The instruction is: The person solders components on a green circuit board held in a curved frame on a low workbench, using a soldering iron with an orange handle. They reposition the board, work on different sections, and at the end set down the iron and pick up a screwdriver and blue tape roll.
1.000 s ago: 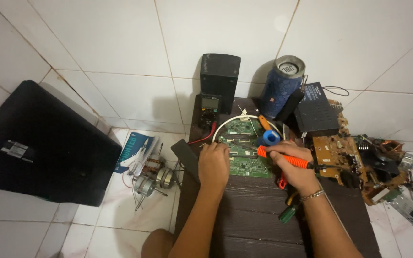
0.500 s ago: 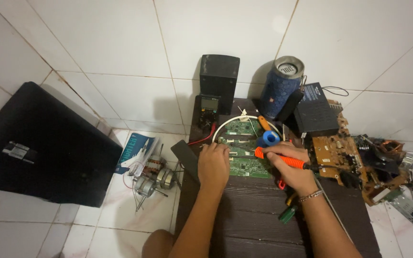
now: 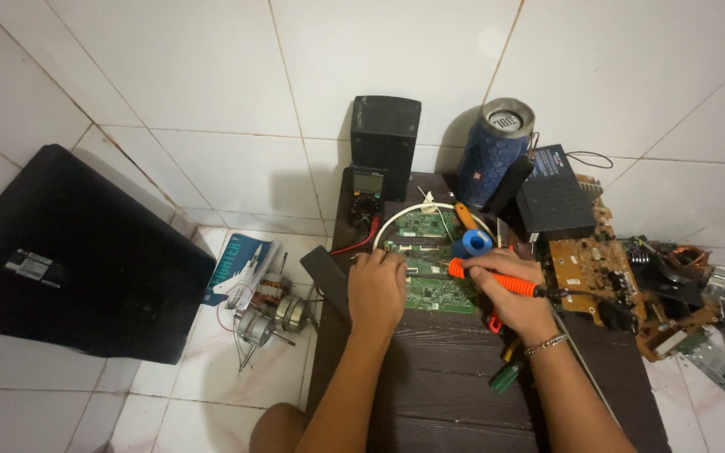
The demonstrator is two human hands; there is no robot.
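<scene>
Glossy white floor tiles (image 3: 211,109) catch the light — the desk (image 3: 455,377) is dark, grooved wood, matt. The soldering iron (image 3: 497,281) has a ribbed orange plastic grip, the speaker (image 3: 492,159) a woven blue cloth skin — the green circuit board (image 3: 430,268) looks smooth.

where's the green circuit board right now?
Head view: the green circuit board lies on the dark wooden table, between the left hand and the right hand, which holds an orange-handled soldering iron.

A makeshift home electronics repair corner on a white tiled floor: a low dark table (image 3: 463,377) under the hands, circuit boards (image 3: 589,268) heaped right of them, small motors (image 3: 266,315) left.
</scene>
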